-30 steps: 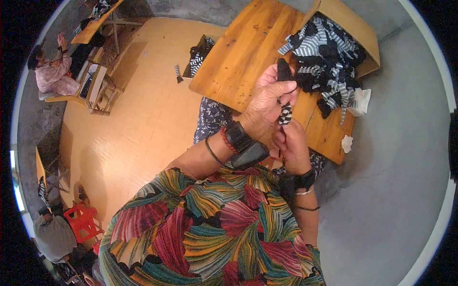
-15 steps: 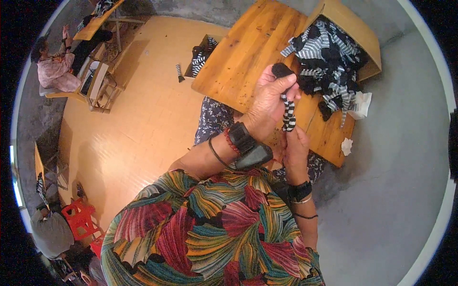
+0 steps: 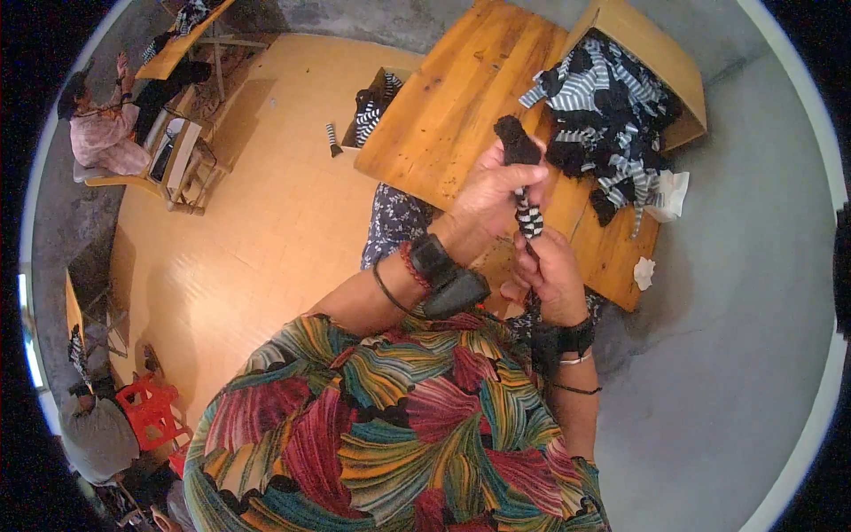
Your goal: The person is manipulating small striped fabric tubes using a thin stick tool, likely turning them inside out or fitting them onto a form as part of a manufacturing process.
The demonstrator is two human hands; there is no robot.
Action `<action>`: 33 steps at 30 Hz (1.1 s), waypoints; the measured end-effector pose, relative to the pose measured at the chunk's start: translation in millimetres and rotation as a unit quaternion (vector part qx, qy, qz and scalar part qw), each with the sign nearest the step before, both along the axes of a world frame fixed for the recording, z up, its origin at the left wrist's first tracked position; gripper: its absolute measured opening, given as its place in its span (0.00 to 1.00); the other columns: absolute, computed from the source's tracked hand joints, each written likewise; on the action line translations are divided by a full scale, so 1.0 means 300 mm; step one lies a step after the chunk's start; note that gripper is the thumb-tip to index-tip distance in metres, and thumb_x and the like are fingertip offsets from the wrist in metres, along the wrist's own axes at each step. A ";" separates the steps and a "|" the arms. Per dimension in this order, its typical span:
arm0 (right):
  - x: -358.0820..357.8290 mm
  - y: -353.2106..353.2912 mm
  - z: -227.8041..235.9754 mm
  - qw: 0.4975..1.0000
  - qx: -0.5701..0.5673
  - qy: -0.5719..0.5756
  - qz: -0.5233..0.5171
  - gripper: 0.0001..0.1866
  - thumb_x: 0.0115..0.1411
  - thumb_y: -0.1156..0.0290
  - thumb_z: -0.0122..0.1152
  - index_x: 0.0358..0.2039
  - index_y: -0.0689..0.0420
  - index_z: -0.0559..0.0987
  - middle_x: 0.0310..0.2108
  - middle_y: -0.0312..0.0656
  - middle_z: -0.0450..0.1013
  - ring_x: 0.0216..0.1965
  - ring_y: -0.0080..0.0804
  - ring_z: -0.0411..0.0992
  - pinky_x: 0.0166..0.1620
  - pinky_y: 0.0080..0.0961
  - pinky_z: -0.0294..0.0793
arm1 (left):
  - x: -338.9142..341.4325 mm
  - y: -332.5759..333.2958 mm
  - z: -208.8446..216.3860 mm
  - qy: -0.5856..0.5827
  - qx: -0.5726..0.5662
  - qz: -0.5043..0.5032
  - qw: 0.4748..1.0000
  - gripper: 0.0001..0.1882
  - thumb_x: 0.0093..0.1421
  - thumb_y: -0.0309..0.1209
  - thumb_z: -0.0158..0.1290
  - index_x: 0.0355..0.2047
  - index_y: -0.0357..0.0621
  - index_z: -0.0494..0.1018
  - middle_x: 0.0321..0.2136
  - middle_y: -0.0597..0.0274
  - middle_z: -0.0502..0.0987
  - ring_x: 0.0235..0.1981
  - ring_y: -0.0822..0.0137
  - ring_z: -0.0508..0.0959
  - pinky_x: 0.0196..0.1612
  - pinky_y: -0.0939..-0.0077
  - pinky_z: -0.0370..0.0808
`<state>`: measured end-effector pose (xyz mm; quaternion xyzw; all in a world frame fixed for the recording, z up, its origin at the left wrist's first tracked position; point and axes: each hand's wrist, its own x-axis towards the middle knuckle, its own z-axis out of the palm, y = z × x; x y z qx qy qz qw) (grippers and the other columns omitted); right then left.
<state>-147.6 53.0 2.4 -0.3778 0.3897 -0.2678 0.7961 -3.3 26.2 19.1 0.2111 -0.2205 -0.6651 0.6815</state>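
Observation:
Over the near edge of the wooden table (image 3: 443,97), both hands hold one striped knit piece (image 3: 530,222), with black and white bands and a fuzzy black end pointing away from me. My left hand (image 3: 487,188) is closed around its black part, the thumb lying across the front. Below it, my right hand (image 3: 556,270) pinches the striped end between thumb and fingers; a dark bit shows at those fingertips, too small to tell. To the right of my hands lies a heap of grey-and-black striped knit pieces (image 3: 612,106), spilling from a tipped cardboard box (image 3: 687,84).
Crumpled white paper (image 3: 671,195) and a white scrap (image 3: 644,273) lie at the table's right edge. Left of the table, an open box (image 3: 390,84) holds more striped pieces, with one striped piece (image 3: 333,140) on the floor. Two people sit farther left, near a red stool (image 3: 149,410).
The left hand has shifted down the knit piece, so more of its black end sticks out above. My right hand has turned and now shows its bent fingers at the striped end.

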 end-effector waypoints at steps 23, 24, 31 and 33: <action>0.005 0.030 0.049 0.998 0.018 -0.047 -0.047 0.09 0.56 0.65 0.47 0.27 0.56 0.68 0.10 0.29 0.56 0.09 0.16 0.50 0.14 0.14 0.51 | -0.037 0.007 -0.013 -0.015 -0.020 -0.069 0.997 0.08 0.58 0.34 0.45 0.27 0.43 0.65 0.17 0.65 0.70 0.15 0.71 0.71 0.20 0.78 0.71; 0.001 0.033 0.049 0.998 0.018 -0.048 -0.043 0.09 0.56 0.65 0.47 0.27 0.56 0.68 0.10 0.29 0.56 0.09 0.16 0.50 0.14 0.14 0.51 | -0.024 0.004 -0.005 -0.032 -0.002 -0.067 0.997 0.08 0.58 0.34 0.45 0.29 0.42 0.66 0.19 0.64 0.71 0.18 0.70 0.72 0.23 0.76 0.72; 0.001 0.054 0.081 0.998 -0.034 0.026 -0.047 0.10 0.57 0.66 0.45 0.27 0.60 0.70 0.13 0.30 0.59 0.12 0.16 0.53 0.16 0.12 0.52 | 0.022 -0.049 0.031 0.069 -0.033 0.018 0.997 0.12 0.57 0.36 0.45 0.31 0.38 0.65 0.23 0.55 0.72 0.23 0.61 0.73 0.30 0.66 0.73; 0.014 0.056 0.071 0.993 -0.074 0.078 -0.045 0.11 0.57 0.65 0.45 0.26 0.60 0.70 0.13 0.31 0.61 0.13 0.16 0.54 0.17 0.12 0.52 | 0.026 -0.064 0.010 0.030 -0.060 0.050 0.996 0.12 0.58 0.37 0.45 0.29 0.40 0.63 0.21 0.54 0.70 0.19 0.63 0.71 0.25 0.69 0.71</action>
